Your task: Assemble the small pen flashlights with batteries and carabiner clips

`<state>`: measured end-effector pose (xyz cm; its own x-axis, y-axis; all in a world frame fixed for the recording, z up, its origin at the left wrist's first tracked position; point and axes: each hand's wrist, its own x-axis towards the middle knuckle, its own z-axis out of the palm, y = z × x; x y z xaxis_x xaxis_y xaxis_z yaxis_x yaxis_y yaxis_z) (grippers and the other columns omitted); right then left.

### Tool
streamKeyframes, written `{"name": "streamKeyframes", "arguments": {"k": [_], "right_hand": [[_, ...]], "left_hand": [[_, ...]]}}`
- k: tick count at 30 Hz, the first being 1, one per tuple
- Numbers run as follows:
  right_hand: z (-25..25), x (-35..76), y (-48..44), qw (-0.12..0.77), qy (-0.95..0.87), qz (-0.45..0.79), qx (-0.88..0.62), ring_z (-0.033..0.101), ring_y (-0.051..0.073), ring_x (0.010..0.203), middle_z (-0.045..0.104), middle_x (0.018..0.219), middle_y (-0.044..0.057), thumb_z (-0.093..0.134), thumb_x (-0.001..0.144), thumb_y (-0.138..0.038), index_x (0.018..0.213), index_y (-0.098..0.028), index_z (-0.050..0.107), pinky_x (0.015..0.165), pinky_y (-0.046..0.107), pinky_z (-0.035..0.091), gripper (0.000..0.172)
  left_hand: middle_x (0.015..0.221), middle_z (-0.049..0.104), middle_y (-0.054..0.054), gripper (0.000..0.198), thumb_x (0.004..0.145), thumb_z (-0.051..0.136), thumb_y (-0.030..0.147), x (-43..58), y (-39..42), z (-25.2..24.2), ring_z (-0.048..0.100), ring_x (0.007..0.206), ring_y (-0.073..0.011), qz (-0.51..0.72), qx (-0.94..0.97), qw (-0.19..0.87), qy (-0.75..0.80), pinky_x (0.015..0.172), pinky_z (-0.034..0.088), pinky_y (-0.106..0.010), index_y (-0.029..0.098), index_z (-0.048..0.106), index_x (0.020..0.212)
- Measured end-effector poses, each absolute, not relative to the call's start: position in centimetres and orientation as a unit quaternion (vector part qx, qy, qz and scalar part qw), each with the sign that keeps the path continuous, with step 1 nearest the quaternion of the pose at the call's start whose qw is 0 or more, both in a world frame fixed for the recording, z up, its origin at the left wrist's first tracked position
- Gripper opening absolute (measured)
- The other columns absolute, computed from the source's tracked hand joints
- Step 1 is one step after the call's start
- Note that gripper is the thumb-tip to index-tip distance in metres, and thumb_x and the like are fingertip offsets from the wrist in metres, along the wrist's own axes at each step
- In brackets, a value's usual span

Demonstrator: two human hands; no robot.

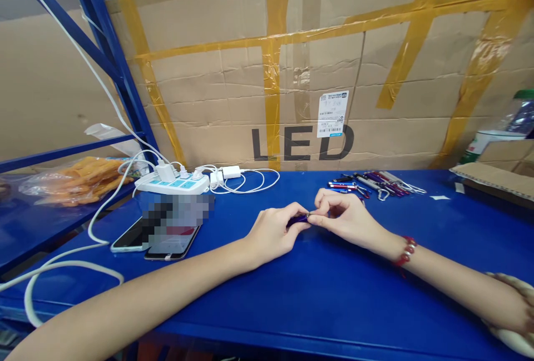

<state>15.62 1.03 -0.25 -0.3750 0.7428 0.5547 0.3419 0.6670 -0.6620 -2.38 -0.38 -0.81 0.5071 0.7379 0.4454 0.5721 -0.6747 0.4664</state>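
My left hand [273, 233] is closed around a small dark blue keychain flashlight [297, 219], a slim metal tube mostly covered by the fingers. At the tube's right end, the thumb and fingers of my right hand [352, 219] are pinched together on its tip. Whether a separate small part sits between those fingertips, I cannot tell. Both hands are just above the blue tabletop [300, 288]. Behind my right hand lies a pile of similar keychain flashlights [387, 183] in blue, purple, red and silver, several with carabiner clips.
Two phones [175, 245] lie left of my hands. Behind them stands a white power strip [173, 184] with plugs and looping white cables [98, 216]. A big taped cardboard box [225, 88] backs the table. Orange items in plastic [83, 180] are at left; a cardboard tray [496, 183] is at right.
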Motion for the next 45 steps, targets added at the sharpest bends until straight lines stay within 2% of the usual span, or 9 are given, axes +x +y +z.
{"name": "streamKeyframes", "arguments": {"k": [5, 10, 19, 45], "right_hand": [[-0.36, 15.14, 0.78, 0.456, -0.793, 0.206, -0.348, 0.044, 0.009, 0.054, 0.045, 0.06, -0.001, 0.063, 0.073, -0.044, 0.048, -0.017, 0.041, 0.049, 0.024, 0.035, 0.042], [-0.53, 15.16, 1.04, 0.454, -0.782, 0.237, -0.355, 0.042, 0.008, 0.054, 0.044, 0.065, -0.001, 0.061, 0.075, -0.046, 0.054, -0.017, 0.045, 0.048, 0.022, 0.035, 0.039], [-0.6, 15.47, 1.14, 0.454, -0.784, 0.212, -0.367, 0.044, 0.01, 0.058, 0.047, 0.065, -0.001, 0.061, 0.075, -0.045, 0.056, -0.017, 0.05, 0.051, 0.024, 0.035, 0.036], [-0.49, 15.44, 1.13, 0.444, -0.778, 0.224, -0.385, 0.044, 0.01, 0.057, 0.05, 0.065, 0.0, 0.059, 0.076, -0.048, 0.056, -0.017, 0.049, 0.051, 0.025, 0.036, 0.038]], "left_hand": [[0.09, 0.069, 0.002, 0.01, 0.084, 0.049, 0.023, -2.26, -0.41, -0.63, 0.065, 0.079, -0.0158, 0.314, 0.858, 0.118, 0.388, 0.066, 0.044, -0.024, 0.023, 0.057, 0.091], [0.092, 0.07, 0.003, 0.011, 0.085, 0.048, 0.027, -2.13, -0.35, -0.6, 0.065, 0.08, -0.0159, 0.317, 0.847, 0.122, 0.408, 0.067, 0.044, -0.024, 0.025, 0.056, 0.092], [0.092, 0.07, 0.004, 0.013, 0.085, 0.048, 0.028, -2.02, -0.48, -0.37, 0.065, 0.081, -0.0162, 0.318, 0.844, 0.118, 0.415, 0.068, 0.045, -0.025, 0.026, 0.057, 0.094], [0.093, 0.069, 0.003, 0.016, 0.086, 0.047, 0.03, -2.05, -0.46, -0.42, 0.064, 0.082, -0.0169, 0.306, 0.848, 0.074, 0.426, 0.068, 0.046, -0.026, 0.026, 0.057, 0.098]]}}
